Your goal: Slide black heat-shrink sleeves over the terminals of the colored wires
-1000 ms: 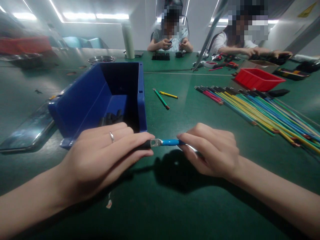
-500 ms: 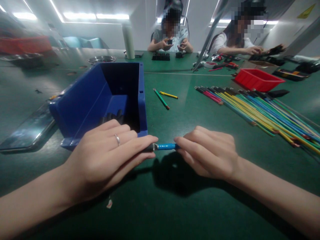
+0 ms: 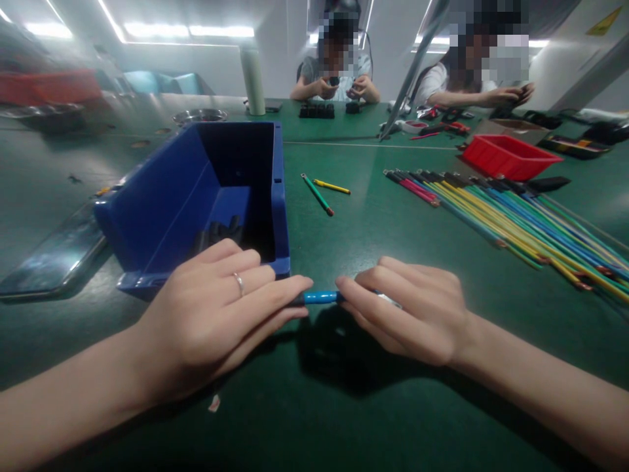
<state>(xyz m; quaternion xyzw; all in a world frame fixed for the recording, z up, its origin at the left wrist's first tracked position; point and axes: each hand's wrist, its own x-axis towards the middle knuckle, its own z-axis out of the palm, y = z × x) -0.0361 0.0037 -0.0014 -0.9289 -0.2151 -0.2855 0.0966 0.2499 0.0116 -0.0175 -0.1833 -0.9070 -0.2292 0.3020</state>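
Observation:
A blue-sleeved wire (image 3: 322, 297) runs between my two hands just above the green table (image 3: 344, 406). My left hand (image 3: 216, 318), with a ring on one finger, is closed round a black piece at the wire's left end; the metal terminal is hidden under my fingertips. My right hand (image 3: 410, 308) pinches the blue wire from the right. A blue plastic bin (image 3: 162, 196) stands just behind my left hand, with several small black parts (image 3: 219, 231) inside.
A fan of coloured wires (image 3: 511, 219) lies at the right, a red tray (image 3: 506, 156) behind it. Two loose wires (image 3: 322, 190) lie mid-table. A phone (image 3: 54, 259) lies at the left. Two people work at the far side.
My hands have come closer together. The silver terminal and part of the blue sleeve that showed between them are now covered by my left fingertips.

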